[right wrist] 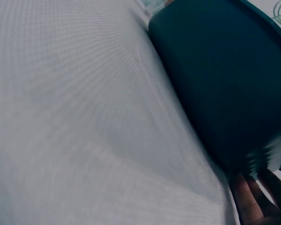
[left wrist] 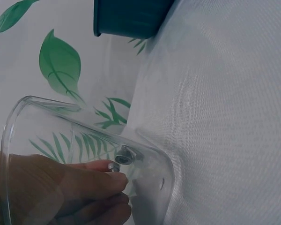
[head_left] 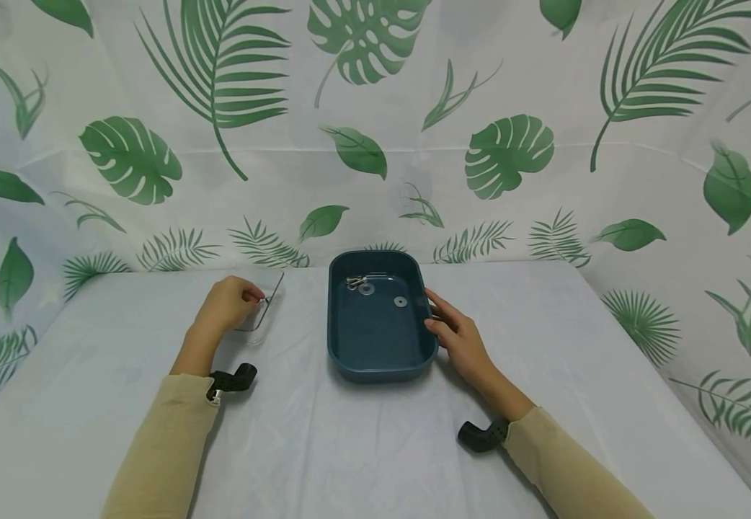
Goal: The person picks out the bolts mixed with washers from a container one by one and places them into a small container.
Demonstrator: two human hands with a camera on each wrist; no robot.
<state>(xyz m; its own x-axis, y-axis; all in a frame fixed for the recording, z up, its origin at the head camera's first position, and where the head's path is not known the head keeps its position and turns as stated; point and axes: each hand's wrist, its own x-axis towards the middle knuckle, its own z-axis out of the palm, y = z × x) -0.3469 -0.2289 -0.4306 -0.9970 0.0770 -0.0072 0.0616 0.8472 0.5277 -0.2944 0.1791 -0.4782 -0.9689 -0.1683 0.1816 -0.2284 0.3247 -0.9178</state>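
Note:
My left hand (head_left: 228, 304) reaches into a clear plastic box (head_left: 256, 339) left of the blue tray. Its thumb and fingertips pinch a small shiny metal piece (left wrist: 114, 167); I cannot tell its exact kind. Just beyond the fingertips, a nut-like metal piece (left wrist: 125, 155) shows in the clear box in the left wrist view. My right hand (head_left: 458, 337) touches the right side of the dark blue tray (head_left: 377, 375), thumb and fingers extended along its wall and rim. In the right wrist view, fingertips (right wrist: 246, 187) meet the tray's outer wall low down.
Inside the blue tray lie several small metal bolts (head_left: 356, 282) near the back left, a flat washer (head_left: 366, 289) beside them and another washer (head_left: 401, 302) to the right. A leaf-patterned curtain (head_left: 375, 202) rises behind the white-covered table (head_left: 349, 454).

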